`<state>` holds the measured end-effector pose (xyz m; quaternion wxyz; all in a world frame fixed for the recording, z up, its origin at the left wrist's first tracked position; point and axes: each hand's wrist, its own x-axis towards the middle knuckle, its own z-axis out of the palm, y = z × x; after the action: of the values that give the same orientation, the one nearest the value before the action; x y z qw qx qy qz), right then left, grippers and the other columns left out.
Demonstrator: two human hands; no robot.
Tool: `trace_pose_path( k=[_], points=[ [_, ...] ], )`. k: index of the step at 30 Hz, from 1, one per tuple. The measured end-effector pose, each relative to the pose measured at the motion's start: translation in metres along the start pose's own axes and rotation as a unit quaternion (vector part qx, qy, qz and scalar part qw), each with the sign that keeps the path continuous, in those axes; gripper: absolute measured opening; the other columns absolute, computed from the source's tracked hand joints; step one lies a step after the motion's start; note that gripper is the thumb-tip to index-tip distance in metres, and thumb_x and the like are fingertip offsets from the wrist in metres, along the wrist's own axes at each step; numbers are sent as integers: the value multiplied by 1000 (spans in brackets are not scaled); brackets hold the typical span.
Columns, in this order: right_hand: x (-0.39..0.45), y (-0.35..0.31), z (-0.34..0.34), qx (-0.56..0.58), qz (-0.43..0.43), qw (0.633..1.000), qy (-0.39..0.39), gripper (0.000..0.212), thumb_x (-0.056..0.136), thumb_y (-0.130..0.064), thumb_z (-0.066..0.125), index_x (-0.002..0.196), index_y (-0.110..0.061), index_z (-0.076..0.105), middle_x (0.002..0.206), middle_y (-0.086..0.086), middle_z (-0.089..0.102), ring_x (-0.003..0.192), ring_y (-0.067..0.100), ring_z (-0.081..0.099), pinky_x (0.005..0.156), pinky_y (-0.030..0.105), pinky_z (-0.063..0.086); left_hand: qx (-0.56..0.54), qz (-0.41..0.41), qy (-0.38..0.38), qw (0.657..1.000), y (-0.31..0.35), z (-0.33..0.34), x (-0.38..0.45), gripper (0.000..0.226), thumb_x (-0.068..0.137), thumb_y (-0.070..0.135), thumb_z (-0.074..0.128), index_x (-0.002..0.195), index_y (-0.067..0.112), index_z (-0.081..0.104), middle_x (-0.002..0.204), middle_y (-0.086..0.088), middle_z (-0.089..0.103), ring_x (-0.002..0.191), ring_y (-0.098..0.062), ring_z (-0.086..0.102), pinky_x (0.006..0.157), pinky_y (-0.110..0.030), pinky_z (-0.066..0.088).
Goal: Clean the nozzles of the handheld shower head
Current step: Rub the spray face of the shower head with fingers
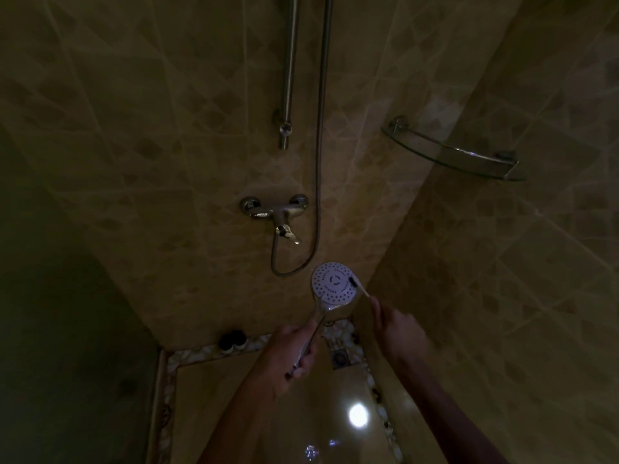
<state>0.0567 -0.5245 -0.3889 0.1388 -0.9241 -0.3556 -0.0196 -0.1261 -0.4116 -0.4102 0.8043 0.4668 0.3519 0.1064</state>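
Note:
The handheld shower head (pixel 333 283) is round and white, with rows of dark nozzles facing me. My left hand (pixel 290 353) grips its chrome handle from below and holds it up in front of the tiled corner. My right hand (pixel 398 331) holds a small brush (pixel 359 286) with a pale handle. The brush's dark bristle end rests against the right edge of the nozzle face. The metal hose (pixel 318 195) runs from the handle up the wall and loops down to the mixer tap.
A chrome mixer tap (pixel 274 212) sits on the tiled wall above the shower head. A slide rail (pixel 289 72) stands above it. A glass corner shelf (pixel 455 152) hangs at the right. Two dark bottles (pixel 231 341) and a floor drain (pixel 340 356) lie on the pebbled floor edge.

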Motion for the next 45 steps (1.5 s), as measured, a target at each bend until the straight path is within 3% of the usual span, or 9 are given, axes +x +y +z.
trace_pose_path(
  k=[5,14,19,25,29,35,38,41,45],
  points=[
    [-25,3,17,-6,-74,997,-30,46,96,-58,22,107,-30,56,81,2,71,76,24,69,59,30,48,2,3,-1,1000,-4,-5,1,35,93,41,55,74,11,56,65,-10,40,42,-13,29,34,-14,16],
    [5,8,-3,16,-14,1000,4,50,97,-56,26,104,-24,64,86,9,72,85,31,68,64,35,50,21,16,-7,1000,-1,7,-1,38,93,43,53,74,10,54,61,-9,41,38,-12,28,34,-13,16],
    [-18,10,22,-4,-112,993,-21,78,84,-75,-4,109,-32,56,80,-4,72,71,17,69,58,33,55,11,5,10,1000,-1,7,-2,37,91,43,57,68,13,55,63,-10,45,40,-12,30,35,-15,18],
    [16,12,-19,-12,-55,998,36,52,97,-58,24,97,-23,62,78,4,70,76,25,68,59,32,50,11,-4,22,1000,2,18,-5,33,93,38,57,74,11,52,61,-7,47,39,-10,33,33,-13,19],
    [17,9,-27,-6,-42,999,27,53,97,-57,26,90,-20,63,75,3,69,75,25,68,55,29,41,40,2,25,999,2,24,-12,36,95,37,53,71,10,50,58,-7,46,37,-10,34,34,-15,19],
    [-8,0,-24,-70,-163,984,-32,56,95,-63,16,95,-25,58,73,1,67,70,20,67,56,29,46,75,2,33,997,3,23,-18,39,97,39,50,78,4,51,43,3,42,30,-6,31,30,-14,18],
    [19,4,-35,-91,-140,986,-19,58,95,-61,18,93,-24,62,70,-1,63,69,18,66,56,28,45,69,5,29,997,4,27,-20,36,98,34,49,80,3,50,43,4,43,29,-5,31,29,-14,18],
    [44,6,-46,-85,-71,994,-28,47,98,-55,26,103,-27,64,85,2,69,80,22,67,58,28,40,71,5,29,997,5,30,-23,33,97,33,51,76,7,49,47,2,44,31,-6,32,30,-14,18],
    [28,-7,-43,-61,-121,989,-58,49,98,-56,22,98,-25,60,78,1,67,71,18,65,58,30,46,60,12,37,997,2,27,-24,36,95,37,54,71,10,50,58,-6,45,38,-11,33,35,-17,16]
  ],
)
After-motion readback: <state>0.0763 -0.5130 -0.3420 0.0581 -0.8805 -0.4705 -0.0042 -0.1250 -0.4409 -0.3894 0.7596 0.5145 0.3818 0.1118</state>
